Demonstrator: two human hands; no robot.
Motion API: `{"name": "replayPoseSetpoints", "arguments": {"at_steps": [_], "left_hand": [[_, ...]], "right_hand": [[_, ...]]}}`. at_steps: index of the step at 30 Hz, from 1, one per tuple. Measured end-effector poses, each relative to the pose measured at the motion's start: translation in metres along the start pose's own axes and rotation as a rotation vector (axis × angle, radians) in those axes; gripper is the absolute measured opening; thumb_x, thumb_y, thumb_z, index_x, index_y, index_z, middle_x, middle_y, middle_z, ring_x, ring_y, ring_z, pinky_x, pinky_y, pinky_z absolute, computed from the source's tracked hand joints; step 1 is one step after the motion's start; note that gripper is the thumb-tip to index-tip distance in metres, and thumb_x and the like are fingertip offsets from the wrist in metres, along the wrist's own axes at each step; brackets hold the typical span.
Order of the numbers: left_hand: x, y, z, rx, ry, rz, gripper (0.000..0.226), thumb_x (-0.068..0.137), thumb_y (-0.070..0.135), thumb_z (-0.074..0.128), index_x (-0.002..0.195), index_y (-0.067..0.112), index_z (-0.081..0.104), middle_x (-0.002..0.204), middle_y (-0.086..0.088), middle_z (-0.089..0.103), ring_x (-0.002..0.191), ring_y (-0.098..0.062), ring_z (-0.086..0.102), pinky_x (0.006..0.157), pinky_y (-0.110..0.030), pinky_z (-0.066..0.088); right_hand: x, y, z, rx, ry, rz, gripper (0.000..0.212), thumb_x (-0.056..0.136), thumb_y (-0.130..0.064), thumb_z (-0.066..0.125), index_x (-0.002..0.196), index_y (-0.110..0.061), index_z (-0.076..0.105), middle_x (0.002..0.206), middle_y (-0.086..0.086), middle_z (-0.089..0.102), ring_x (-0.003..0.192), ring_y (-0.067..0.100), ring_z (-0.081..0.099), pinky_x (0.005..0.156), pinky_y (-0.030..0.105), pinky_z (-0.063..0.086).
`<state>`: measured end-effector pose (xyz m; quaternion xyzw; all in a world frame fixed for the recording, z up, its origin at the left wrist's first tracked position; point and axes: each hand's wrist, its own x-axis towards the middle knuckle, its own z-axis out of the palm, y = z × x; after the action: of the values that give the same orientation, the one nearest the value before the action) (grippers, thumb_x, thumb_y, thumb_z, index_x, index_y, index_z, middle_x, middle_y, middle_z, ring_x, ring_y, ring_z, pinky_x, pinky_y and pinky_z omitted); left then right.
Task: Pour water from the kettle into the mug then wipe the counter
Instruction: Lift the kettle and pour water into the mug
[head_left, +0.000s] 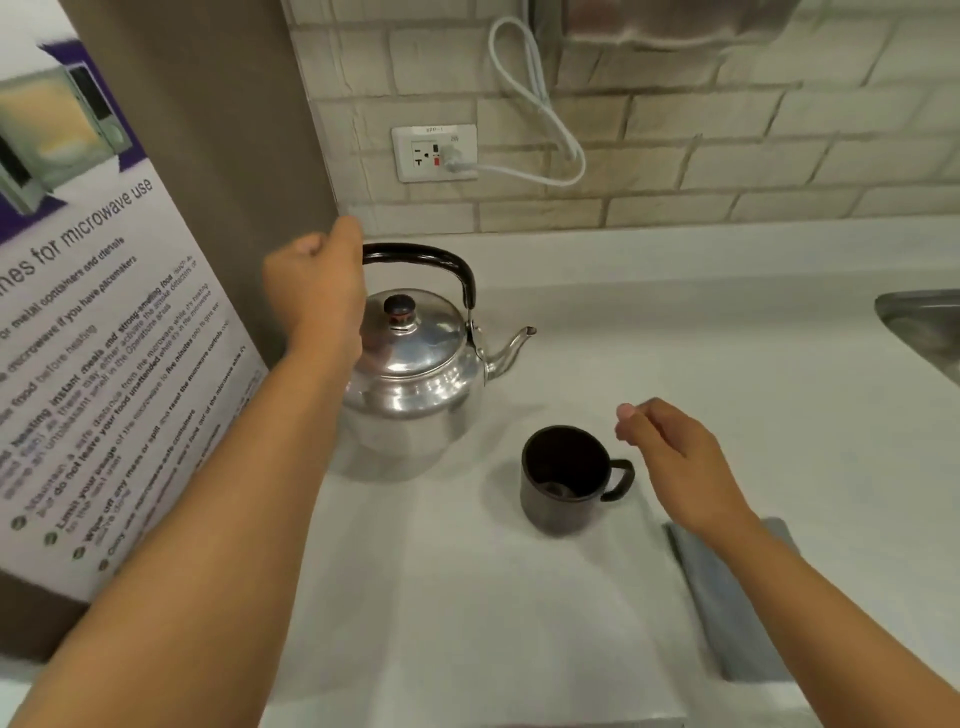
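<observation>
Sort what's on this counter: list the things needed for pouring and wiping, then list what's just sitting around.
Needed:
kettle, left hand at its handle
mug, right hand beside it
grey cloth
counter

Just around:
microwave poster
wall socket with white cord
sink edge

A microwave-use poster at left, a plugged-in wall socket, a sink at right.
</observation>
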<state>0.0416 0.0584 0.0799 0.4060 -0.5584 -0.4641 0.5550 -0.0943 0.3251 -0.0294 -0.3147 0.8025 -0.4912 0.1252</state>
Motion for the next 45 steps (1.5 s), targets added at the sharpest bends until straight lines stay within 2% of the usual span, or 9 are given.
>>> {"name": "replayPoseSetpoints", "arguments": {"at_steps": [2,5,10,15,19,23,34,41,45], "left_hand": [[-0.011,0.005,-0.009,0.002,-0.005,0.0,0.046,0.067,0.024,0.058,0.035,0.019,0.025,0.036,0.011,0.015,0.042,-0.009,0.014,0.041,-0.024,0.012],[-0.028,0.007,-0.02,0.046,-0.028,-0.002,0.045,0.065,0.023,0.058,0.035,0.018,0.024,0.037,0.01,0.013,0.043,-0.011,0.012,0.043,-0.025,0.01],[-0.051,0.006,-0.036,0.12,-0.043,-0.008,0.043,0.063,0.026,0.057,0.033,0.016,0.027,0.036,0.008,0.014,0.046,-0.014,0.015,0.047,-0.028,0.015],[-0.067,0.007,-0.043,0.2,-0.052,0.052,0.039,0.06,0.027,0.055,0.034,0.014,0.028,0.036,0.004,0.013,0.049,-0.018,0.014,0.052,-0.032,0.021],[-0.076,0.011,-0.039,0.254,-0.086,0.123,0.038,0.061,0.028,0.055,0.034,0.015,0.033,0.032,0.003,0.016,0.041,-0.013,0.012,0.049,-0.027,0.023],[-0.078,0.018,-0.032,0.339,-0.107,0.207,0.033,0.061,0.031,0.054,0.034,0.019,0.04,0.03,0.002,0.022,0.035,-0.013,0.016,0.045,-0.023,0.02],[-0.086,0.043,-0.008,0.444,-0.153,0.301,0.03,0.062,0.025,0.055,0.04,0.014,0.037,0.036,0.006,0.025,0.04,-0.014,0.024,0.046,-0.023,0.028],[-0.092,0.047,0.001,0.524,-0.205,0.353,0.031,0.064,0.023,0.055,0.042,0.014,0.035,0.041,0.002,0.025,0.044,-0.016,0.023,0.047,-0.023,0.026],[-0.094,0.053,0.006,0.531,-0.223,0.379,0.032,0.064,0.022,0.055,0.042,0.013,0.034,0.041,0.002,0.025,0.044,-0.017,0.024,0.048,-0.023,0.027]], "right_hand": [[-0.011,0.013,0.009,0.061,0.058,0.06,0.044,0.095,-0.041,0.047,0.069,-0.007,0.052,0.065,0.001,0.059,0.062,0.013,0.053,0.058,0.017,0.04],[-0.019,0.02,0.026,0.201,0.049,0.136,0.041,0.096,-0.037,0.047,0.063,-0.012,0.041,0.061,0.001,0.046,0.055,0.005,0.053,0.058,0.023,0.038],[-0.026,0.026,0.047,0.313,0.104,0.125,0.053,0.097,-0.043,0.042,0.057,-0.009,0.04,0.053,0.001,0.043,0.045,0.006,0.04,0.046,0.011,0.036],[-0.021,0.025,0.048,0.34,0.167,0.126,0.06,0.096,-0.038,0.043,0.039,-0.026,0.031,0.037,-0.012,0.034,0.039,0.005,0.032,0.046,0.018,0.032],[-0.014,0.024,0.043,0.342,0.182,0.112,0.058,0.095,-0.032,0.044,0.04,-0.027,0.028,0.038,-0.012,0.031,0.041,0.007,0.031,0.053,0.029,0.034],[-0.009,0.025,0.041,0.334,0.164,0.081,0.057,0.095,-0.031,0.045,0.042,-0.028,0.027,0.039,-0.012,0.03,0.04,0.005,0.03,0.049,0.026,0.031],[-0.003,0.036,0.038,0.318,0.119,0.073,0.049,0.097,-0.032,0.046,0.053,-0.019,0.028,0.046,-0.01,0.031,0.047,0.011,0.031,0.054,0.031,0.033],[-0.001,0.037,0.037,0.3,0.108,0.056,0.05,0.097,-0.031,0.045,0.052,-0.02,0.027,0.044,-0.012,0.03,0.044,0.007,0.03,0.045,0.019,0.03],[-0.001,0.036,0.037,0.293,0.095,0.066,0.048,0.097,-0.032,0.045,0.055,-0.015,0.029,0.051,-0.002,0.031,0.049,0.012,0.031,0.051,0.028,0.031]]}}
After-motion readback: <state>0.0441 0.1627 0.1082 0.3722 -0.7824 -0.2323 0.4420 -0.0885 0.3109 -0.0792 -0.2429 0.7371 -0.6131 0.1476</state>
